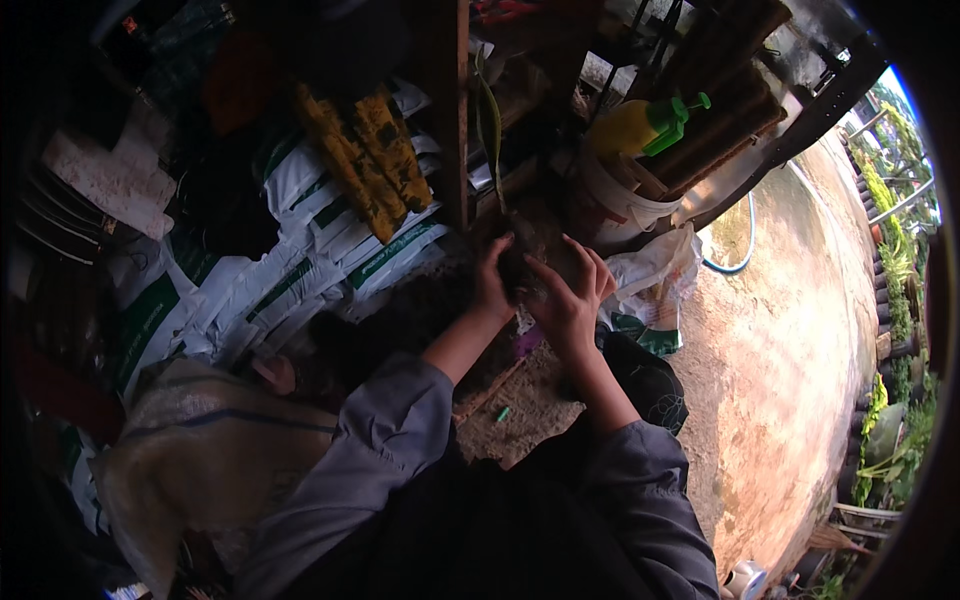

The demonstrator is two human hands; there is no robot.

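Between both my hands is a plant with one long, narrow green leaf rising from a dark base. In the shade I cannot tell whether that base is a pot or a clump of soil. My left hand grips its left side, with the thumb toward the top. Curled over the right side is my right hand, fingers bent around it. Below them a patch of dark soil spreads to the left, and a small green piece lies on the ground.
White and green sacks are stacked at left, with dirty yellow packets on top. A pale woven sack lies nearer. A white bucket holds a yellow spray bottle with a green head. Sunlit concrete and a hose lie right.
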